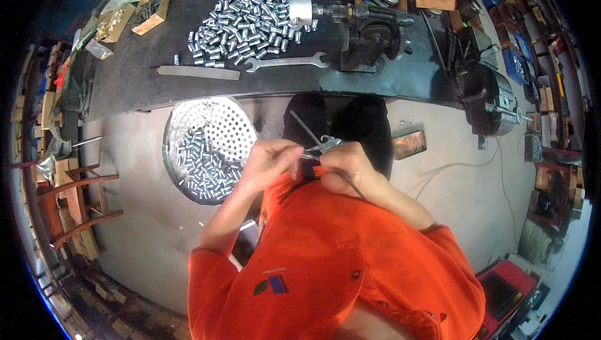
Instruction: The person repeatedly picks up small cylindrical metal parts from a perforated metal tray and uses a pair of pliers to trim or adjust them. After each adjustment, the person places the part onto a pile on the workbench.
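In front of my orange shirt both hands meet over my lap. My right hand (pixel 350 166) is closed around a slim metal measuring tool that looks like a vernier caliper (pixel 305 126); its narrow bar points up and to the left. At its middle, small shiny jaw-like parts show beside my fingers. My left hand (pixel 275 159) pinches a small shiny metal piece (pixel 310 151) against the tool; fingers cover most of it. Left of my left hand stands a round perforated metal basin (pixel 233 128) holding many small silvery cylinders (pixel 203 164).
The dark workbench (pixel 282 83) ahead carries a heap of silvery cylinders (pixel 250 24), an open-ended wrench (pixel 287 62), a flat file (pixel 198 72), and a geared machine (pixel 369 33). A vise (pixel 494 99) sits at the right. On the floor lie a small box (pixel 409 144) and cables (pixel 463 163).
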A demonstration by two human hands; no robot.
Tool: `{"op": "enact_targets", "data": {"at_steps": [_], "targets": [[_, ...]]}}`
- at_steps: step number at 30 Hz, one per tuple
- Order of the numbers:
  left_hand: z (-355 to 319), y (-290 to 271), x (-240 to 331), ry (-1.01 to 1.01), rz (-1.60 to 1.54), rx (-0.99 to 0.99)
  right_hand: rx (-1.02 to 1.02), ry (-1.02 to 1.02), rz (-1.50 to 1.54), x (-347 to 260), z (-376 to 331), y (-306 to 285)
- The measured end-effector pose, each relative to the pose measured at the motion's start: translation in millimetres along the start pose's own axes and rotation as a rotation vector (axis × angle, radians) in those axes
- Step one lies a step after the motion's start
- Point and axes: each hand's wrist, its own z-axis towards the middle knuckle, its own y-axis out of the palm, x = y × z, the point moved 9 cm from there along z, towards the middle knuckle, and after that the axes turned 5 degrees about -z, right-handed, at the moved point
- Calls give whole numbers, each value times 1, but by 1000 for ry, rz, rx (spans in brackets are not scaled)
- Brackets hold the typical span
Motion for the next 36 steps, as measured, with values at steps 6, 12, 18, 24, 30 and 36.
{"op": "enact_targets", "data": {"at_steps": [6,12,18,24,30,36], "targets": [[0,4,-6,-55,133,35,69,-38,-27,3,-4,5],[0,11,8,20,145,31,55,373,292,51,-22,26],[5,12,6,74,31,-45,79,109,79,20,-8,6],[7,13,4,8,-71,-49,122,29,-65,11,-4,1],[8,16,-7,-13,-72,-32,206,-38,-111,8,-4,2],[10,15,-1,54,-219,-82,49,450,602,64,-26,34]]}}
